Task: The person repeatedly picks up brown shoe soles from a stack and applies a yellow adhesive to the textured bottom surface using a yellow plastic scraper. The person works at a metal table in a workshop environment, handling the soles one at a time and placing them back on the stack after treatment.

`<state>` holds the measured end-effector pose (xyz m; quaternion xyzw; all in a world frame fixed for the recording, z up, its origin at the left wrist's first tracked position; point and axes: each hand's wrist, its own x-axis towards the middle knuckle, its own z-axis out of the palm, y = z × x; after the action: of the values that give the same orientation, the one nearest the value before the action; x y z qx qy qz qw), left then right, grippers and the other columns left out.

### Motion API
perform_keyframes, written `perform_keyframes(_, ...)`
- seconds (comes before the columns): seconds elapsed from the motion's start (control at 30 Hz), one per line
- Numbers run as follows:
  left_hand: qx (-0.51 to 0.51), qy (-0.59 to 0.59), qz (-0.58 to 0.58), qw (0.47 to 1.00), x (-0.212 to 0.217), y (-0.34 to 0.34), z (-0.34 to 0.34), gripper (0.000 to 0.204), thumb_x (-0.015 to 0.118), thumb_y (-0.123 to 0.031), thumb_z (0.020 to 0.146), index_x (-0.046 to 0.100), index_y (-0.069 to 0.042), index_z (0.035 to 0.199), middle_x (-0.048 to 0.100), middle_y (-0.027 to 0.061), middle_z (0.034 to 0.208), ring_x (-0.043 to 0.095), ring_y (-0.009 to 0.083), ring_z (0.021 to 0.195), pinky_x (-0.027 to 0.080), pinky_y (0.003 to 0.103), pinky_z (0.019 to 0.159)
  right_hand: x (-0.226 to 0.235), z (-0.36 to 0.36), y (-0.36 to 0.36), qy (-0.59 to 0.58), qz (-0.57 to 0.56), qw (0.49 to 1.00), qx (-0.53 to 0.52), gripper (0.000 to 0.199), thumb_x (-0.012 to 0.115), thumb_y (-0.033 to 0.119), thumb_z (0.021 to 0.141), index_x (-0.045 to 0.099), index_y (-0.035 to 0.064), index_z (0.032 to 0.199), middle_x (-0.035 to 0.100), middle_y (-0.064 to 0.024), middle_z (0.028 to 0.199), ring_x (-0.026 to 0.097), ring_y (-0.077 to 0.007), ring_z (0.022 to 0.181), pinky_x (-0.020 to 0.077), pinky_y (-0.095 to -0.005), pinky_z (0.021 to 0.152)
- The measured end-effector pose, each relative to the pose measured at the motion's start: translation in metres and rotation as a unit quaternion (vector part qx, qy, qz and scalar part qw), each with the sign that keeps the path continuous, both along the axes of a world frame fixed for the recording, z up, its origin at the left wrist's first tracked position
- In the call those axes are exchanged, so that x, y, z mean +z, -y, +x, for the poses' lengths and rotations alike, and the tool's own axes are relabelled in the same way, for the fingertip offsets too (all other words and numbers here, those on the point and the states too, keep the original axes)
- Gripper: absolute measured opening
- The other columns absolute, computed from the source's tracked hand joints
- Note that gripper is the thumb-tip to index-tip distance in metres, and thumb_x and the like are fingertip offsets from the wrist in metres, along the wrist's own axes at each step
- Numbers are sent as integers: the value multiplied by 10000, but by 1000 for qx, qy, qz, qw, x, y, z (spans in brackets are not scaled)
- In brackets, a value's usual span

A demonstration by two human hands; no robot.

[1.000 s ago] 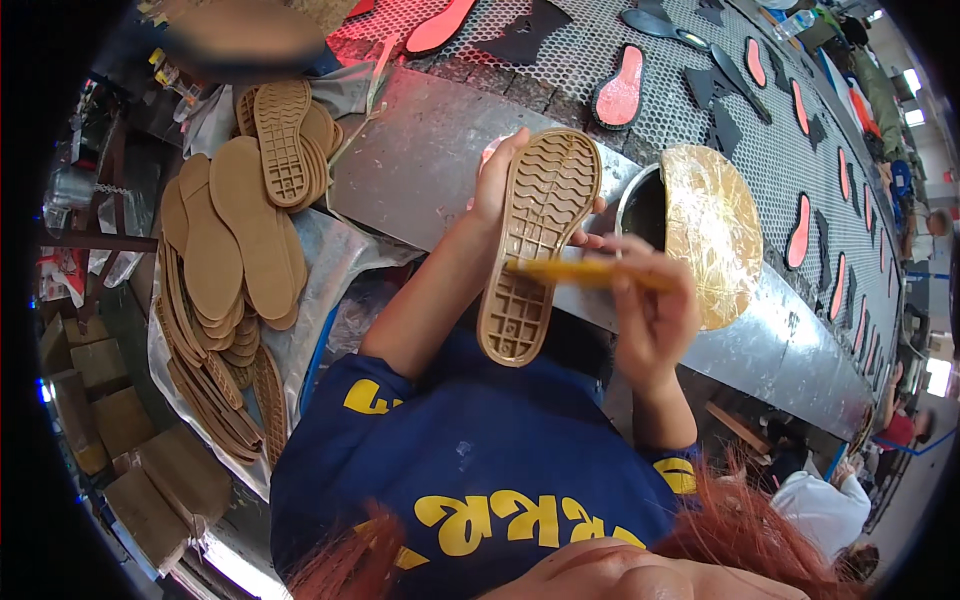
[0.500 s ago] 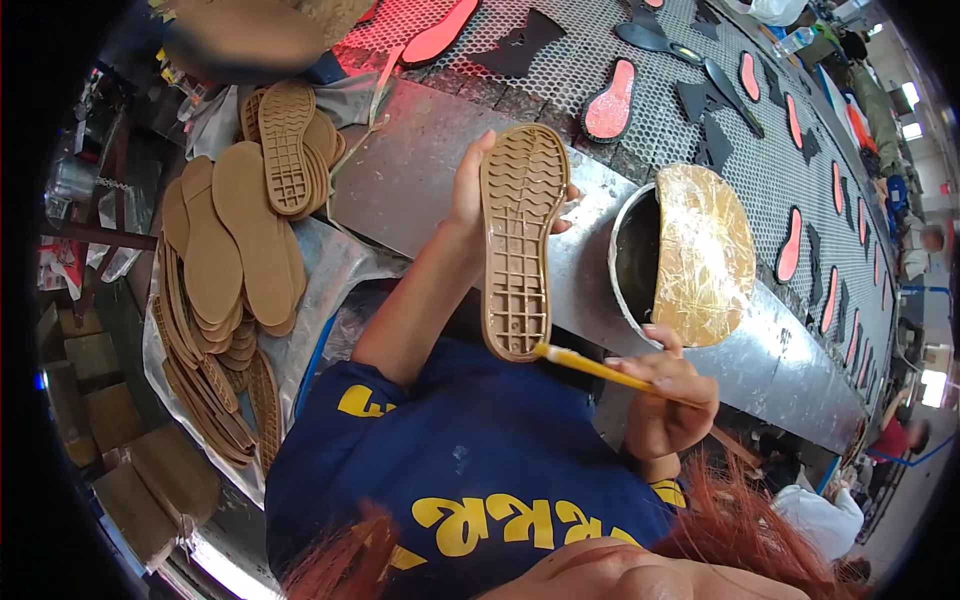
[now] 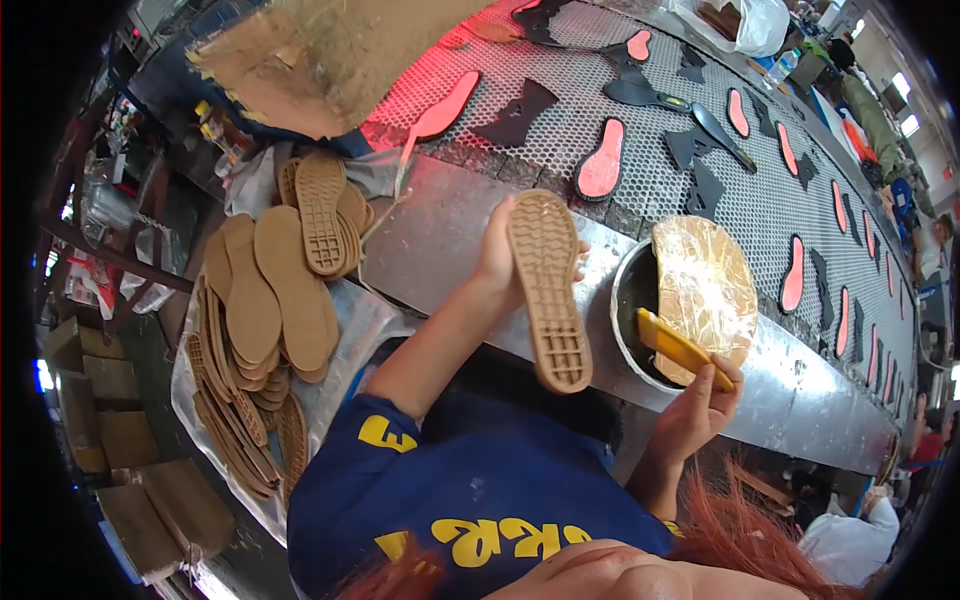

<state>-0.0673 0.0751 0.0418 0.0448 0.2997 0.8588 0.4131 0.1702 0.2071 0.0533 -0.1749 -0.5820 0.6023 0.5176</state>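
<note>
A tan shoe sole (image 3: 551, 290) with a wavy and gridded tread stands upright in my left hand (image 3: 500, 250), its fingers wrapped round the upper part. My right hand (image 3: 705, 395) pinches a yellow-handled brush (image 3: 680, 345). The brush's far end is over the dark opening of a round metal pot (image 3: 622, 290); its bristles cannot be made out. A tape-wrapped tan board (image 3: 708, 285) covers the right part of the pot. To the left, more tan soles (image 3: 290, 290) lie piled on a whitish plastic sheet (image 3: 350, 320).
Beyond the metal ledge (image 3: 420, 235) runs a mesh conveyor (image 3: 560, 130) carrying pink-topped soles (image 3: 601, 160) and black cut pieces (image 3: 517, 112). A brown board (image 3: 330, 60) hangs over its far left end. Cardboard boxes (image 3: 165, 510) sit at the lower left. Another person in white (image 3: 850, 535) is at the lower right.
The brush has gone from the lower end of the sole to the pot on the right. My left hand has turned and lowered the sole slightly. The whole view has shifted.
</note>
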Motion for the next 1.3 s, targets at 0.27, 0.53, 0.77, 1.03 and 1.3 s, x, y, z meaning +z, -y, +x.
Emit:
perform_keyframes(0.27,207,-123,44,970,53,-89,-183,824,153,-704,897,416,-11,1258,517,213,1214,513,373,1104,444,505,887,11,7,-11,-43,-10,999,-21,185,531,47,939,529,-24,1110,565,-122,1067,546,-176,1038,415,-324,955)
perform_keyframes(0.53,14,-214,-182,959,3,-30,-120,755,331,-611,944,325,-12,1404,561,227,1201,528,310,1170,406,444,994,-4,12,-21,-32,-23,998,-40,183,542,45,936,530,-15,1109,568,-104,1064,548,-158,991,427,-291,917)
perform_keyframes(0.77,199,-644,-616,408,8,77,-4,684,451,-455,953,302,58,1380,374,290,1366,353,390,1313,248,453,1104,-5,3,-33,-16,13,999,-46,205,512,113,965,514,-22,1119,572,-124,1068,568,-187,983,454,-313,884)
perform_keyframes(1.03,268,-502,-563,600,-35,132,-6,839,427,-490,946,68,92,1433,203,363,1433,247,510,1324,223,484,1111,0,-11,-22,40,-6,997,-60,184,509,106,962,542,-16,1097,542,-77,973,508,-125,837,408,-250,793)
perform_keyframes(1.3,320,-484,-788,207,-9,165,-31,641,642,-340,828,432,5,1326,368,269,1377,319,436,1306,140,579,1108,3,-20,-19,65,26,993,-97,157,520,94,959,562,-6,1072,545,-70,957,502,-125,796,411,-250,787)
